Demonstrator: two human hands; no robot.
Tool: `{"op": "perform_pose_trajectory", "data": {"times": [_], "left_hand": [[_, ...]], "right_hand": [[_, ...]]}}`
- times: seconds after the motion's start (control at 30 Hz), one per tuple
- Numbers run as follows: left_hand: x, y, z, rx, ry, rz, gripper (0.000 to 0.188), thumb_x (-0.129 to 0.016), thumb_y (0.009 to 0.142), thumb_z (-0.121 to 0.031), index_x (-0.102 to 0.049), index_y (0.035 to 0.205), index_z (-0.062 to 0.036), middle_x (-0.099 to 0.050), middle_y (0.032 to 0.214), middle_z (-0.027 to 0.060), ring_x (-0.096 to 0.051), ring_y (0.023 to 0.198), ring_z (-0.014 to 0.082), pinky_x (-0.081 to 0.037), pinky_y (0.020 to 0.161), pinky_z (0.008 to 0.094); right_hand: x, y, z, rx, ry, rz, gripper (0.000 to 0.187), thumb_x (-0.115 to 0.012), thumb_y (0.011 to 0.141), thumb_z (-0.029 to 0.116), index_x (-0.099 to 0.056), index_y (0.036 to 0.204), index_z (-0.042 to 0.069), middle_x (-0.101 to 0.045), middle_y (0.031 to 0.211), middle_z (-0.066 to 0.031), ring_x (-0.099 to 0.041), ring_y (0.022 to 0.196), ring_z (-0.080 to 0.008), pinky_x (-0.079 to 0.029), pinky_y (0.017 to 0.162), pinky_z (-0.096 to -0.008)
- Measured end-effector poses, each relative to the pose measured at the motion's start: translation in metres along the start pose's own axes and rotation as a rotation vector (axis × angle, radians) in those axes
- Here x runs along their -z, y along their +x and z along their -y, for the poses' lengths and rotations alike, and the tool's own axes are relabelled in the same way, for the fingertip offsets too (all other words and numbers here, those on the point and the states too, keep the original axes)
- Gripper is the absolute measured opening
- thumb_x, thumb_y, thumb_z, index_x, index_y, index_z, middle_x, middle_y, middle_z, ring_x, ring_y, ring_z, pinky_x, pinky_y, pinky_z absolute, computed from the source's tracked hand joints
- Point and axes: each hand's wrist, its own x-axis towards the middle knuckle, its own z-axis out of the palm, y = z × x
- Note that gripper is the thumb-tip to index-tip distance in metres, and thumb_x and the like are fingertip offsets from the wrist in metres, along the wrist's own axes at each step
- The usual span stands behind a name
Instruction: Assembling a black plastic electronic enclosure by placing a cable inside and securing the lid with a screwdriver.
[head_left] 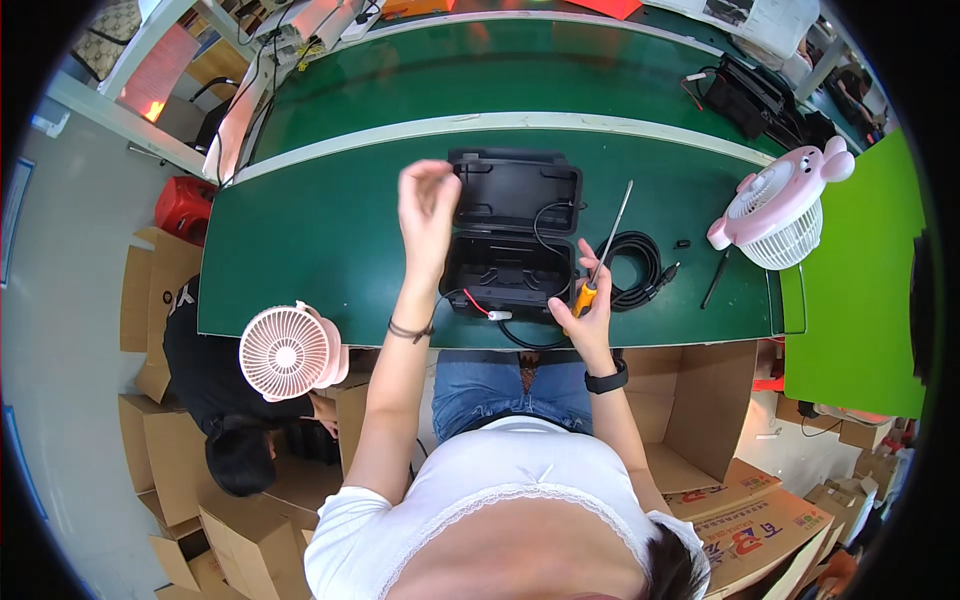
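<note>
A black hinged plastic case (510, 283) lies opened on the green table, its lid (518, 195) laid back on the far side. Beside the lid's left edge is my left hand (430, 205), raised, slightly blurred, with fingers curled together; anything between them is too small to make out. My right hand (590, 318) holds a screwdriver (588, 296) by its yellow handle at the case's right side, the long shaft pointing up and away. Some of its fingers are stretched out. A thin cable with a white connector (499, 315) hangs over the case's near edge.
Right of the case lie a coiled black cable (640, 270), a small black piece (683, 244) and a dark thin rod (716, 279). Pink fans stand at the right (775, 210) and near left (290, 352). A person (225, 390) bends among cardboard boxes (240, 540) at left.
</note>
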Motion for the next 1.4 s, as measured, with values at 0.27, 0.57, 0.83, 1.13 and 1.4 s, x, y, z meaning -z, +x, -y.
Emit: {"op": "perform_pose_trajectory", "data": {"times": [0.27, 0.57, 0.83, 1.13, 1.4], "left_hand": [[0.032, -0.068, -0.026, -0.343, 0.695, 0.337, 0.013, -0.075, 0.077, -0.008, -0.068, 0.087, -0.0091, -0.067, 0.096, 0.005, -0.062, 0.097, 0.0256, -0.049, 0.084, 0.0386], [0.064, -0.121, -0.003, -0.758, 1.351, 0.649, 0.033, -0.065, 0.079, -0.018, -0.066, 0.108, -0.0354, -0.046, 0.142, -0.0076, -0.039, 0.13, 0.0202, -0.028, 0.113, 0.0536], [0.055, -0.115, 0.004, -0.796, 1.071, 0.275, 0.024, -0.079, 0.073, -0.036, -0.071, 0.092, -0.0232, -0.063, 0.106, -0.0055, -0.062, 0.1, 0.018, -0.046, 0.081, 0.0357], [0.047, -0.109, 0.002, -0.627, 0.783, 0.34, 0.029, -0.083, 0.065, -0.026, -0.07, 0.088, -0.0138, -0.063, 0.093, -0.0004, -0.061, 0.091, 0.0228, -0.048, 0.075, 0.0357], [0.032, -0.075, 0.002, 0.089, 0.046, -0.144, 0.015, -0.059, 0.099, -0.011, -0.051, 0.107, -0.0007, -0.058, 0.094, 0.0054, -0.056, 0.073, 0.008, -0.048, 0.065, 0.0228]], "right_hand": [[0.0, -0.002, -0.003, -0.023, 0.104, 0.068, 0.066, -0.079, 0.073, 0.009, -0.041, 0.127, 0.009, -0.032, 0.154, -0.0152, -0.052, 0.113, -0.0154, -0.045, 0.095, -0.0296], [0.002, 0.0, -0.005, 0.002, 0.084, 0.079, 0.065, -0.079, 0.075, 0.012, -0.042, 0.128, 0.007, -0.035, 0.151, -0.015, -0.045, 0.127, -0.0218, -0.04, 0.104, -0.0352], [0.0, 0.009, 0.014, -0.035, -0.078, 0.076, 0.058, -0.078, 0.075, 0.011, -0.048, 0.125, 0.008, -0.041, 0.149, -0.0149, -0.045, 0.13, -0.0247, -0.036, 0.108, -0.038], [-0.003, 0.025, 0.03, -0.274, 0.12, 0.046, 0.054, -0.074, 0.077, 0.001, -0.05, 0.125, 0.008, -0.049, 0.144, -0.0098, -0.055, 0.084, -0.0079, -0.047, 0.079, -0.0239], [-0.012, 0.067, 0.023, -0.434, 0.395, 0.055, 0.049, -0.066, 0.077, -0.01, -0.048, 0.118, 0.011, -0.048, 0.146, -0.0131, -0.046, 0.07, -0.0033, -0.044, 0.066, -0.0192]]}}
